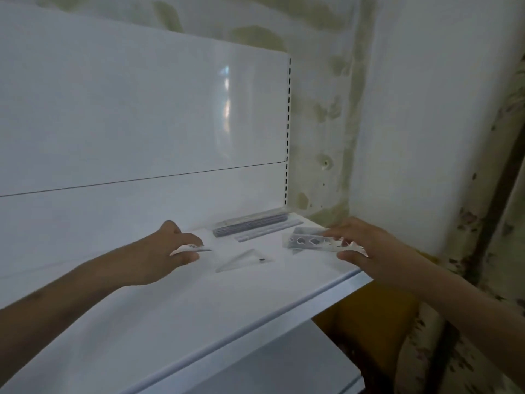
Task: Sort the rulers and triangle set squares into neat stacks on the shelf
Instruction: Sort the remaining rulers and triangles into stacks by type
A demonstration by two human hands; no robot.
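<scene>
On the white shelf a stack of clear rulers lies against the back panel, with a single ruler just in front of it. A clear triangle set square lies flat in the middle. My left hand pinches a thin clear piece left of the set square. My right hand holds a clear stencil ruler with cut-out shapes near the shelf's right end, above another clear piece.
The shelf's front edge runs diagonally, and a lower shelf sits beneath it. A stained wall stands close on the right. A yellow-brown object is below the shelf's right end.
</scene>
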